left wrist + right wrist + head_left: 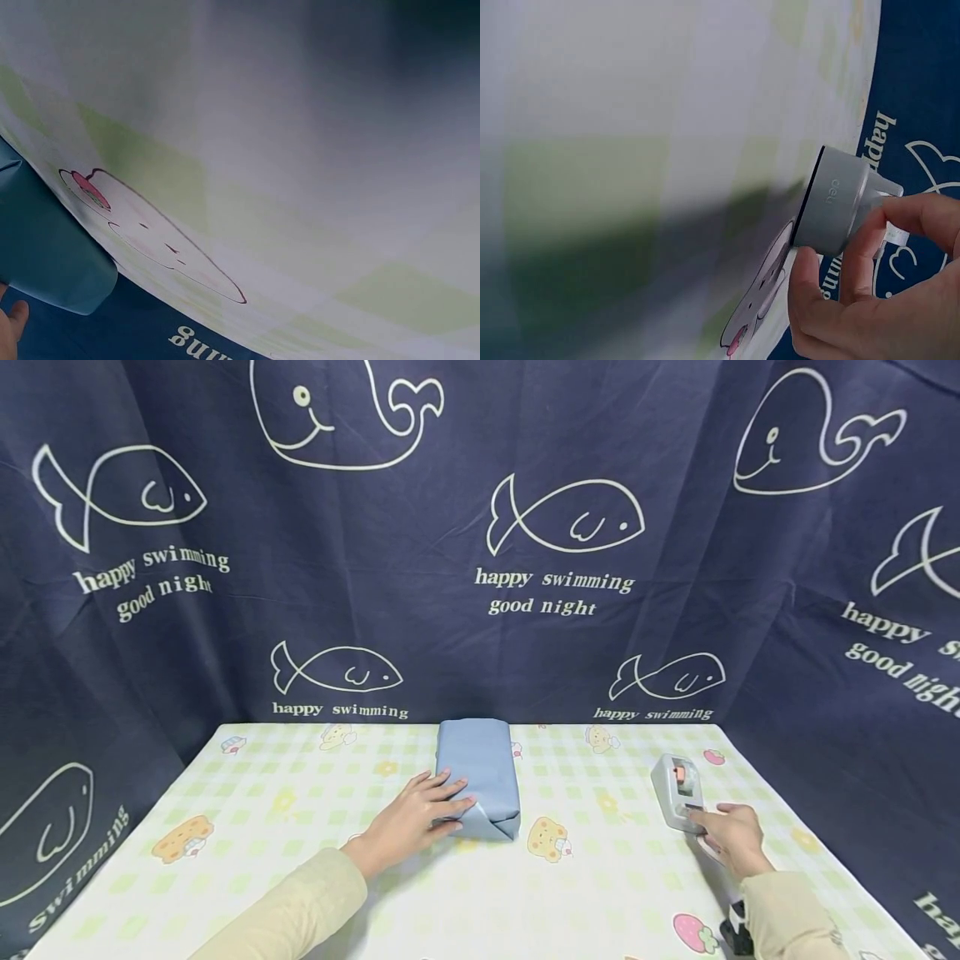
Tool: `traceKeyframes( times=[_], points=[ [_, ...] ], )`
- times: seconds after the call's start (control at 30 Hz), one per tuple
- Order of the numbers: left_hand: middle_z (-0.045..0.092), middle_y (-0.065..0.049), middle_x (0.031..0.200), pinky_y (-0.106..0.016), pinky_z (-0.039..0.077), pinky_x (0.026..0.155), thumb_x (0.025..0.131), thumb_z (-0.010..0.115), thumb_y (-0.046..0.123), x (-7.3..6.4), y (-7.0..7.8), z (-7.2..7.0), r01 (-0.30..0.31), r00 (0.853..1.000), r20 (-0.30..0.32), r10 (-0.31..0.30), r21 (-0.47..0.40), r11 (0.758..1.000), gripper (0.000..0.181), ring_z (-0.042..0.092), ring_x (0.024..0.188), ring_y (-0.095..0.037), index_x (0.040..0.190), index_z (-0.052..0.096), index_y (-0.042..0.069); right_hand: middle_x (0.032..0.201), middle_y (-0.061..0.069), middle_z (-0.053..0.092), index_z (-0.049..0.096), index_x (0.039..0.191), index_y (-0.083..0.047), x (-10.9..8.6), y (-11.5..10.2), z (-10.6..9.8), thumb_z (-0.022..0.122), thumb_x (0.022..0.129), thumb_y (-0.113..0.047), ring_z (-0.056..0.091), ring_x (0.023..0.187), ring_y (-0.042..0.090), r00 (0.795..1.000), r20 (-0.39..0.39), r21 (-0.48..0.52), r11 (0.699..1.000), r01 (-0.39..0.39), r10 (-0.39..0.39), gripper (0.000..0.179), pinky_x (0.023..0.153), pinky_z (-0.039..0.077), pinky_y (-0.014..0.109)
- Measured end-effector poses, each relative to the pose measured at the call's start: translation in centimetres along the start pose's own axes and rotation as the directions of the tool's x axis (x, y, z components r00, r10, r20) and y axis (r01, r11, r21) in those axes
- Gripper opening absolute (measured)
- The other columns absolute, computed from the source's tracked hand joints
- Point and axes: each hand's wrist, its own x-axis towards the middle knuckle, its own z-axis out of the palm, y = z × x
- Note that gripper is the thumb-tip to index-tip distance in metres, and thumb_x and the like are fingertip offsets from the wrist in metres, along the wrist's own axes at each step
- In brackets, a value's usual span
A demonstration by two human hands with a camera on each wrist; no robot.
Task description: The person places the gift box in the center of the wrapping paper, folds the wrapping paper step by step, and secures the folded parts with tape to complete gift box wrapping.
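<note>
A blue wrapped package (480,760) lies on the table, a folded flap at its near end. My left hand (427,814) rests on its left side with fingers spread and extended; in the left wrist view only fingertips (16,319) show beside the package (52,240). To the right stands a grey tape dispenser (678,793) with an orange-pink core. My right hand (731,839) is at its near end. Seen from the right wrist, thumb and a finger meet at the cutter end of the dispenser (836,202), pinching the tape, while another fingertip touches its lower edge.
A pale checked tablecloth (450,902) with cartoon prints covers the table. Dark blue curtains (450,652) with fish and whale prints close in the back and sides. A small black object (737,931) sits at the right sleeve.
</note>
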Motion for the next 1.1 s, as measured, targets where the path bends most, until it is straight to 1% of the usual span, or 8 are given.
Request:
traceKeyframes(
  times=[0.23, 0.37, 0.6, 0.77, 0.93, 1.03, 1.07, 1.1],
  points=[
    [0.057, -0.005, 0.128, -0.051, 0.037, 0.100, 0.081, 0.067, 0.028, 0.0, -0.1, 0.2, 0.001, 1.000, -0.001, -0.001, 0.002, 1.000, 0.041, 0.048, 0.122, -0.031, 0.121, 0.061, 0.024, 0.101, 0.038, 0.054, 0.040, 0.116, 0.021, 0.0, 1.2, 0.1, 0.065, 0.071, -0.014, 0.054, 0.089, 0.046, 0.993, -0.007, -0.165, 0.980, 0.112, -0.115, 0.062, 0.080, 0.045, 0.047],
    [0.057, -0.004, 0.128, -0.051, 0.037, 0.100, 0.082, 0.067, 0.029, 0.1, -0.1, 0.3, 0.007, 1.000, 0.002, -0.007, -0.002, 1.000, 0.040, 0.048, 0.123, -0.030, 0.121, 0.061, 0.024, 0.105, 0.038, 0.052, 0.039, 0.117, 0.020, -0.2, 1.2, -0.4, 0.066, 0.070, -0.014, 0.049, 0.096, 0.049, 0.994, 0.019, -0.169, 0.980, 0.105, -0.103, 0.063, 0.083, 0.042, 0.051],
    [0.056, -0.002, 0.129, -0.051, 0.037, 0.100, 0.082, 0.066, 0.030, 0.0, 0.0, 0.3, 0.027, 1.000, 0.005, -0.027, 0.013, 1.000, 0.041, 0.048, 0.123, -0.029, 0.122, 0.060, 0.026, 0.105, 0.034, 0.056, 0.044, 0.117, 0.013, -0.9, -1.2, -0.3, 0.060, 0.077, -0.018, 0.055, 0.088, 0.040, 0.986, -0.030, -0.171, 0.972, 0.159, -0.167, 0.053, 0.069, 0.045, 0.037],
    [0.056, -0.003, 0.128, -0.051, 0.037, 0.100, 0.082, 0.066, 0.031, -0.1, -0.1, 0.4, 0.014, 1.000, -0.007, -0.014, 0.041, 0.999, 0.041, 0.048, 0.123, -0.029, 0.122, 0.059, 0.026, 0.081, 0.016, 0.069, 0.055, 0.111, 0.008, -1.9, -3.3, 0.9, 0.058, 0.079, -0.014, 0.054, 0.063, 0.007, 0.970, -0.066, -0.117, 0.968, 0.224, -0.233, 0.039, 0.056, 0.040, 0.020],
    [0.057, -0.002, 0.127, -0.051, 0.039, 0.099, 0.082, 0.067, 0.031, -0.1, -0.1, 0.6, 0.019, 1.000, -0.024, -0.018, 0.032, 0.999, 0.040, 0.049, 0.122, -0.029, 0.122, 0.060, 0.026, 0.068, -0.013, 0.062, 0.059, 0.109, 0.008, -3.0, -4.9, 2.8, 0.059, 0.082, -0.007, 0.049, 0.061, -0.010, 0.962, -0.019, 0.074, 0.959, 0.274, -0.274, 0.031, 0.059, 0.041, 0.011],
    [0.058, -0.003, 0.126, -0.051, 0.039, 0.098, 0.081, 0.067, 0.030, 0.1, 0.1, 0.5, 0.037, 0.999, -0.027, -0.036, 0.011, 0.999, 0.040, 0.050, 0.121, -0.030, 0.120, 0.061, 0.024, 0.069, -0.016, 0.062, 0.059, 0.109, 0.009, -3.6, -5.7, 3.8, 0.060, 0.084, -0.008, 0.052, 0.064, -0.009, 0.951, 0.037, 0.135, 0.944, 0.301, -0.308, 0.030, 0.062, 0.042, 0.011],
    [0.058, -0.003, 0.126, -0.051, 0.038, 0.098, 0.081, 0.067, 0.030, 0.1, 0.2, 0.4, 0.045, 0.999, -0.024, -0.045, 0.005, 0.999, 0.040, 0.050, 0.121, -0.030, 0.120, 0.062, 0.024, 0.069, -0.017, 0.062, 0.060, 0.107, 0.009, -3.8, -6.0, 4.1, 0.060, 0.084, -0.008, 0.053, 0.063, -0.009, 0.944, 0.052, 0.151, 0.937, 0.316, -0.326, 0.028, 0.073, 0.044, 0.012],
    [0.058, -0.003, 0.126, -0.052, 0.038, 0.098, 0.081, 0.068, 0.029, 0.2, 0.2, 0.4, 0.054, 0.998, -0.019, -0.054, -0.001, 0.999, 0.039, 0.050, 0.122, -0.030, 0.120, 0.062, 0.023, 0.069, -0.017, 0.063, 0.060, 0.105, 0.008, -4.0, -6.3, 4.5, 0.060, 0.085, -0.008, 0.054, 0.064, -0.009, 0.940, 0.066, 0.161, 0.934, 0.320, -0.334, 0.026, 0.073, 0.044, 0.013]
  ],
)
